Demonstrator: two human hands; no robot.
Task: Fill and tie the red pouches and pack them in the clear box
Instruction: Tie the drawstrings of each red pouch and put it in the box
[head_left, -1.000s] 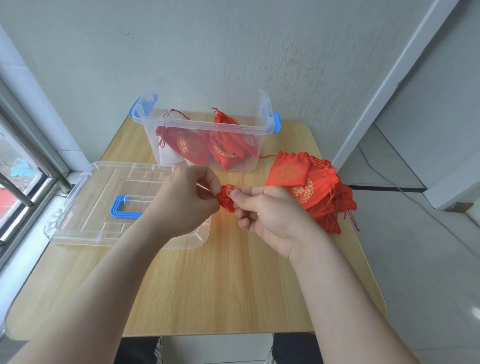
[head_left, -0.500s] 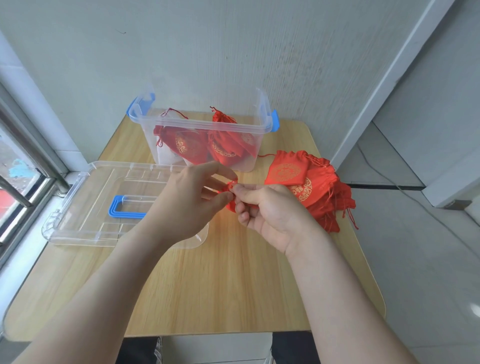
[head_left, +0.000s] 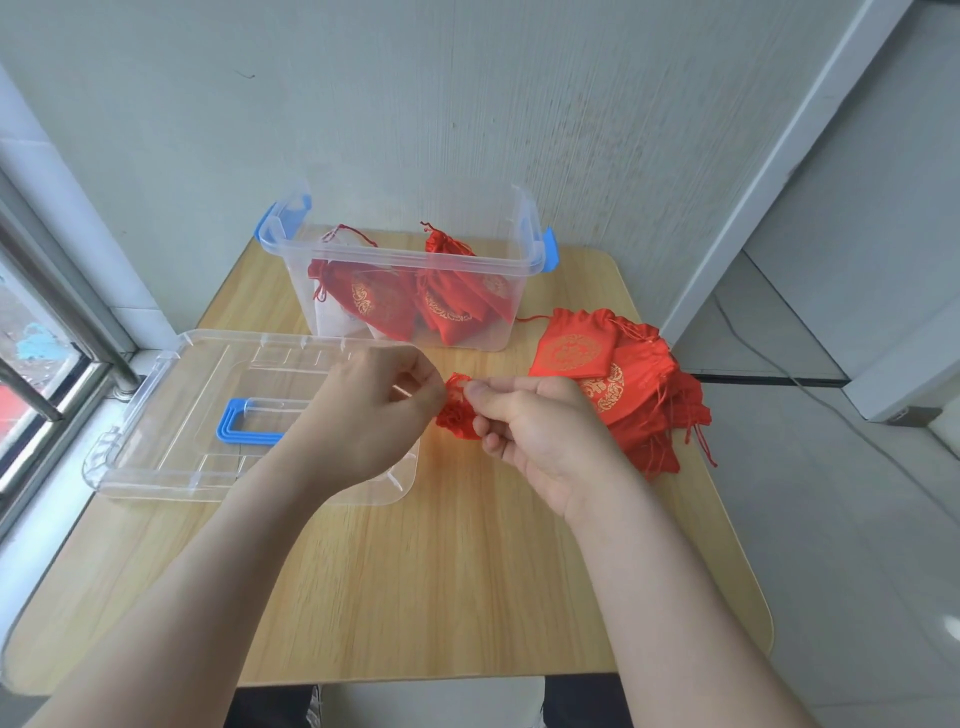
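Note:
A red pouch (head_left: 457, 413) is held above the table's middle between both hands, its gathered mouth bunched up. My left hand (head_left: 371, 413) pinches its drawstring at the left side. My right hand (head_left: 540, 423) pinches the pouch top from the right; most of the pouch is hidden behind the fingers. The clear box (head_left: 405, 260) with blue latches stands at the back and holds several tied red pouches (head_left: 410, 304) with gold prints. A pile of flat red pouches (head_left: 618, 384) lies on the table to the right of my right hand.
The clear lid (head_left: 171, 415) with a blue handle lies flat at the left, partly under my left forearm. The wooden table (head_left: 441, 571) ends close to a window rail on the left and a wall behind the box.
Both hands have stayed together at the pouch. My left fingers have shifted from straighter to a tight pinch at the pouch mouth, and the pouch top shows a little more between the hands.

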